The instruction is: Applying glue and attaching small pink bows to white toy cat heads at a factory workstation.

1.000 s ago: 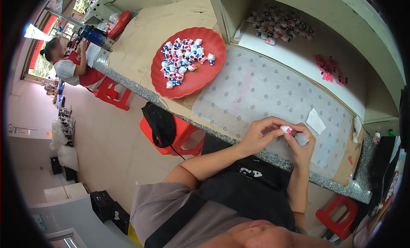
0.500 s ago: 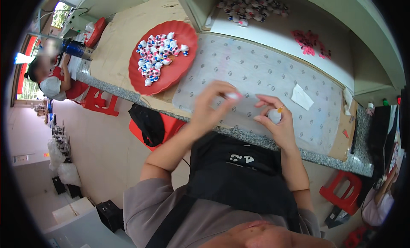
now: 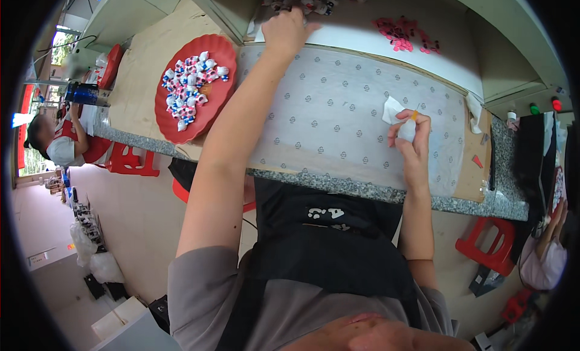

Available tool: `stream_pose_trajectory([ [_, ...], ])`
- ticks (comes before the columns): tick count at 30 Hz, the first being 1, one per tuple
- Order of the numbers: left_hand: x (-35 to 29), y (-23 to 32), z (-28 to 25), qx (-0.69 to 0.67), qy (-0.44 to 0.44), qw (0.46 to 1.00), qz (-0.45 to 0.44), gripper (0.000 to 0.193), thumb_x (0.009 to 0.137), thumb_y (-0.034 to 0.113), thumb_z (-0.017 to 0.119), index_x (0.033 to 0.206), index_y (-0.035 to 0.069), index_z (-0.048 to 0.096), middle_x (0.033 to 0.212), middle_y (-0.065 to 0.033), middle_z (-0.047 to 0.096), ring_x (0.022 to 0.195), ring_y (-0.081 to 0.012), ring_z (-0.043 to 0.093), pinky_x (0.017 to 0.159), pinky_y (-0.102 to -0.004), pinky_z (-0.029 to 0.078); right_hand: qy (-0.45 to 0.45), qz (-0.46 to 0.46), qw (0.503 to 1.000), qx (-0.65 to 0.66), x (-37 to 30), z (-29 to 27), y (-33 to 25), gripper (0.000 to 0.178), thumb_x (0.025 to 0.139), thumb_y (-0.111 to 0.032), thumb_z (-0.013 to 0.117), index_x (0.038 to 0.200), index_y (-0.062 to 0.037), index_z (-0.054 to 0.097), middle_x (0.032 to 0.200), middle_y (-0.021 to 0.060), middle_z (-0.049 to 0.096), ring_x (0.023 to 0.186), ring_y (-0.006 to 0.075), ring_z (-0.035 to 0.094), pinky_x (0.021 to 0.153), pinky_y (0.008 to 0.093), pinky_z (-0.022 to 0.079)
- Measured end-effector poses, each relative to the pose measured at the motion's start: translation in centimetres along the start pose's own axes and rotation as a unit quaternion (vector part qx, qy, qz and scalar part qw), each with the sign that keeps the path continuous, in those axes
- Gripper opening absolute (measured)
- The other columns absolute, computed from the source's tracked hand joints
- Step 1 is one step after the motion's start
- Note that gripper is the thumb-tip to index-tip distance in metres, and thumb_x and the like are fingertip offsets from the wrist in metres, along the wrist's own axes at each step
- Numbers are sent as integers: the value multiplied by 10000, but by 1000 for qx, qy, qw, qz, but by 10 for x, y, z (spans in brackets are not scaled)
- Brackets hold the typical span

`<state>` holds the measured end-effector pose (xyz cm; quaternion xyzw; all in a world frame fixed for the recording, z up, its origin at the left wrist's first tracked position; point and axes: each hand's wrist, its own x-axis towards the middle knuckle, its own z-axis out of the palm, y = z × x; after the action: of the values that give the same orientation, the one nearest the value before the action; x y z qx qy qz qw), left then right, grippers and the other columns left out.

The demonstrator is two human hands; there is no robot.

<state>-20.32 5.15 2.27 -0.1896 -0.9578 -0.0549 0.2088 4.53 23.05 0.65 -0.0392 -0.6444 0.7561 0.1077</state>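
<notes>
At the far shelf, my left hand [image 3: 286,32] reaches into a pile of small white figurines with dark and pink parts [image 3: 317,2]. Its thumb stands apart from the fingers, whose tips blend into the pile; I see nothing held. Over the right part of the patterned sheet [image 3: 326,118], my right hand [image 3: 415,142] is closed round a small white squeeze bottle [image 3: 406,131] with an orange tip and a thin needle. A folded white tissue [image 3: 393,109] lies just beyond this hand. Several pink pieces [image 3: 399,35] are heaped on the white shelf surface.
Left of my left arm, a red scalloped plate [image 3: 212,103] holds many white, pink and blue figurines. The granite counter edge [image 3: 338,189] runs before me. Shelf walls [image 3: 226,12] flank the pile. Another person [image 3: 66,136] sits at the far left; red stools [image 3: 486,245] stand below.
My left hand has moved from mid-sheet to the far pile; the small white and pink piece it pinched is no longer seen there. My right hand keeps the bottle, its needle now pointing up.
</notes>
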Motion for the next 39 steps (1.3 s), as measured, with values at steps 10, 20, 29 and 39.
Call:
stream_pose_trajectory([
  [10,-100,25,-61,-746,-200,615,-159,241,764,30,547,999,-16,524,1030,-74,539,888,-139,538,802,-257,420,102,-24,994,31,0,10,-26,354,736,-26,545,1079,15,469,947,95,447,743,155,533,612,254,474],
  [20,-161,55,-56,-871,-198,391,-221,342,788,12,504,1122,8,428,1078,-110,502,962,-176,506,840,-295,406,141,-147,965,162,1,26,-26,303,624,7,654,866,1,473,858,92,468,687,126,468,568,216,381],
  [29,-170,64,-54,-841,-164,481,-185,347,794,-12,496,1130,7,411,1018,-84,524,863,-134,548,777,-243,436,102,-297,947,-67,-4,38,-7,374,577,-63,743,854,-11,498,783,81,489,657,132,474,586,225,388],
  [39,-172,64,-54,-833,-172,498,-168,339,799,10,504,1125,2,413,978,-77,542,854,-133,554,759,-233,437,61,-324,930,-161,-7,40,-8,402,525,-10,758,848,-26,520,781,94,493,617,152,496,546,248,416],
])
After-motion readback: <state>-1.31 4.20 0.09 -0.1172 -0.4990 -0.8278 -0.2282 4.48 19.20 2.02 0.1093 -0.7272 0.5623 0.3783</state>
